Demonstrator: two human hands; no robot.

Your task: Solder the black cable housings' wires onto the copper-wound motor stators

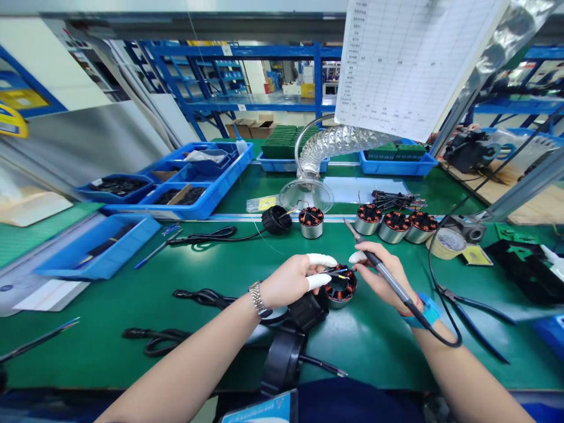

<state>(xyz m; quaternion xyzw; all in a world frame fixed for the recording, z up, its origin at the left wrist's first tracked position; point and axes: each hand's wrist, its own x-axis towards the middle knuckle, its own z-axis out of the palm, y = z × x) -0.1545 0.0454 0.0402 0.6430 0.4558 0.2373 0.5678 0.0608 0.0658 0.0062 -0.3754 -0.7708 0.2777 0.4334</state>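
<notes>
My left hand [288, 283], with white finger cots on thumb and forefinger, pinches the end of a black cable [331, 274] whose blue and yellow wires show. These wires lie over a motor stator [341, 295] with copper windings in a silver ring. In my right hand [384, 271] rests a soldering iron [388, 280], its tip pointing up and away to the left. The right thumb and a cotted finger come together at the stator's right edge; whether they grip a wire is too small to tell. A black round housing [308, 312] touches the stator's left side.
Several other stators [394, 226] stand farther back, near a clear fume hood [307, 195] on a foil duct. Pliers [473, 308] lie at right. Blue trays [99, 249] fill the left side. Another black housing [282, 359] sits at the front edge, with cables [207, 298] nearby.
</notes>
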